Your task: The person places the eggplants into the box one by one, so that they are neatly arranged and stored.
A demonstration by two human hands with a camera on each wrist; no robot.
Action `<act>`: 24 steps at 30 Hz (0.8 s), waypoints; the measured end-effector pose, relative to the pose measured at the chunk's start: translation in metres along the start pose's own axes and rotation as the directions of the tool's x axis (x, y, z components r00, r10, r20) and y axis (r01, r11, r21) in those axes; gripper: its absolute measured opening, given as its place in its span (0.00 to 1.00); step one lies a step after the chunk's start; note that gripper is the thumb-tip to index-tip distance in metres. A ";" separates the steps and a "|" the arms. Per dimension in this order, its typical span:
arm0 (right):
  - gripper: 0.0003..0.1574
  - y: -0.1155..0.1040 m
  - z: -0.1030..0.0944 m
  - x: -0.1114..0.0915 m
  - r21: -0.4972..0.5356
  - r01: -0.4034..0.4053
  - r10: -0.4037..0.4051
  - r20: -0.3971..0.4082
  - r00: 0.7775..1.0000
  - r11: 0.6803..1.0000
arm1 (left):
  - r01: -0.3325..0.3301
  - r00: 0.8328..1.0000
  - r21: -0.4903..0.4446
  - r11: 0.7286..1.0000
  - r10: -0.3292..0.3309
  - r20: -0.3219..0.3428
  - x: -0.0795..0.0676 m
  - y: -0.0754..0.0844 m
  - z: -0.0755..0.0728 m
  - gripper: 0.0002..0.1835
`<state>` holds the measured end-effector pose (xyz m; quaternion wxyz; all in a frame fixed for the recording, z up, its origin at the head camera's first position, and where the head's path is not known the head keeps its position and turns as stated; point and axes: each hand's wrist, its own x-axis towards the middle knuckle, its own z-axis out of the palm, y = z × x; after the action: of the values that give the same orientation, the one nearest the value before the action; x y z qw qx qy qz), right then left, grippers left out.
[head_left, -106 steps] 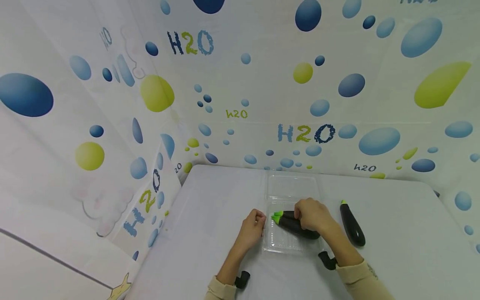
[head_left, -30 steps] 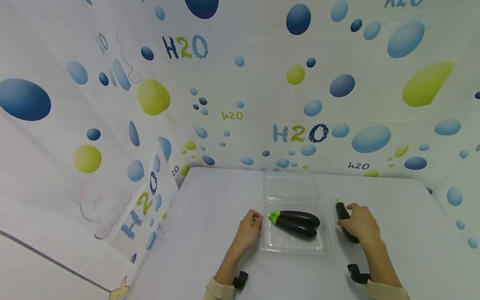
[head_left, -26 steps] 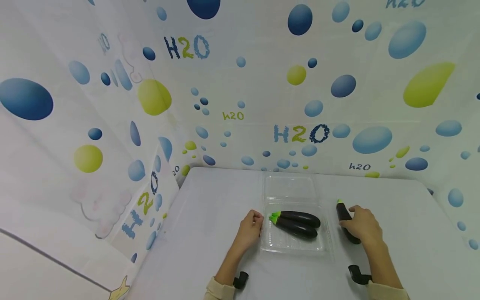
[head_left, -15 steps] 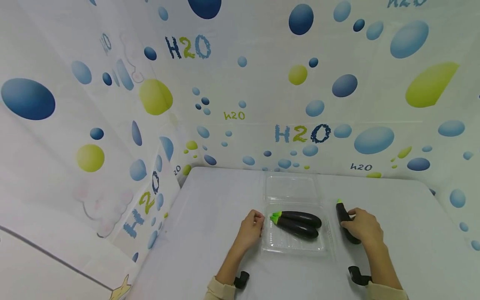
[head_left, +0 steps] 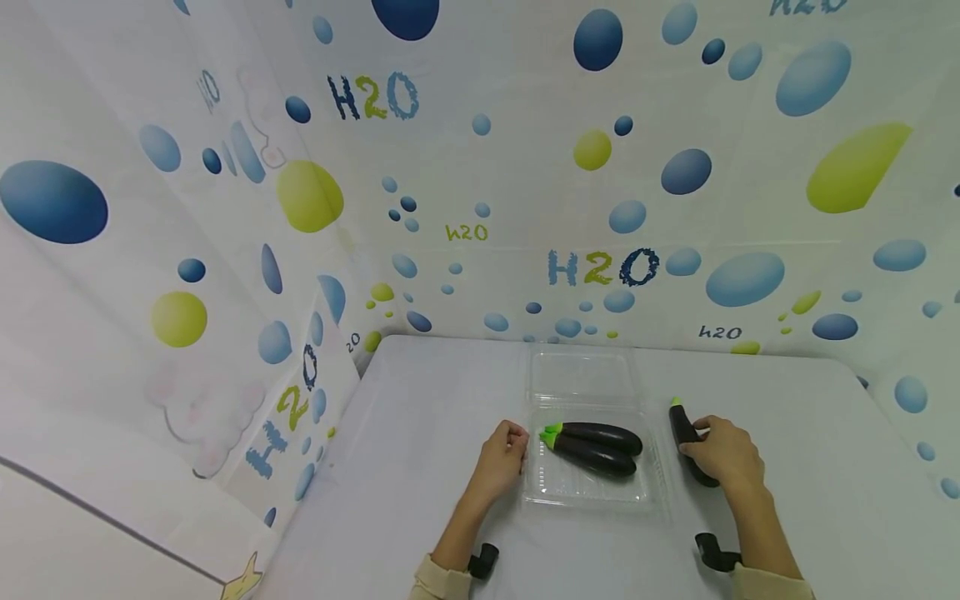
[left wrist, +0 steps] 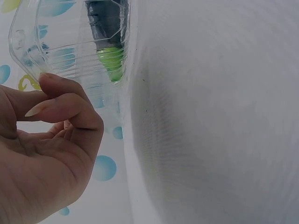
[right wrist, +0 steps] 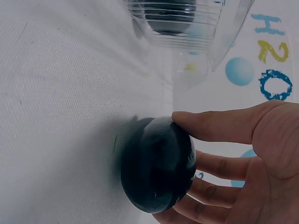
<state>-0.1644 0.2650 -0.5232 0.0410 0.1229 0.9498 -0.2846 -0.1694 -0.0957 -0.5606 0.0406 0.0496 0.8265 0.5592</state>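
Note:
A clear plastic container [head_left: 588,492] lies with its lid folded back on the table. Two dark eggplants [head_left: 594,448] with green stem ends rest side by side in it. My left hand [head_left: 504,454] is at the container's left edge; in the left wrist view, the curled fingers [left wrist: 65,100] pinch its rim near a corner. To the right of the container, a third eggplant [head_left: 684,425] lies on the table. My right hand [head_left: 726,454] grips it, thumb on one side and fingers on the other, as the right wrist view shows; the eggplant's rounded end [right wrist: 159,168] faces that camera.
The white table [head_left: 420,392] meets a patterned backdrop [head_left: 525,167] behind and at the left. The container's open lid [head_left: 581,373] lies flat toward the back edge. A black wrist mount [head_left: 483,560] sits on the left wrist, and another mount [head_left: 716,552] on the right.
My right hand has let go of an eggplant in the container and moved right to the third one, which it now grips. The left hand has stayed at the container's edge.

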 end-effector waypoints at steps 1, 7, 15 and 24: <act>0.36 0.000 0.000 0.000 0.001 -0.001 0.001 -0.001 1.000 1.000 | -0.001 1.000 0.000 1.000 0.001 -0.001 0.000 0.000 0.000 0.08; 0.36 -0.001 0.000 -0.001 0.006 -0.008 0.008 -0.002 1.000 1.000 | -0.016 1.000 -0.008 1.000 0.016 -0.002 -0.001 0.000 0.000 0.07; 0.35 -0.002 -0.001 -0.002 0.007 -0.005 0.005 -0.012 1.000 1.000 | -0.017 1.000 -0.018 1.000 0.017 0.001 0.000 0.000 0.000 0.07; 0.33 -0.001 -0.001 -0.002 0.005 0.018 -0.018 -0.034 0.999 1.000 | 0.001 1.000 -0.005 1.000 -0.001 0.012 0.001 -0.002 0.000 0.07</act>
<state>-0.1630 0.2639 -0.5215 0.0222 0.1194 0.9507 -0.2853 -0.1703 -0.0965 -0.5625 0.0460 0.0527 0.8249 0.5609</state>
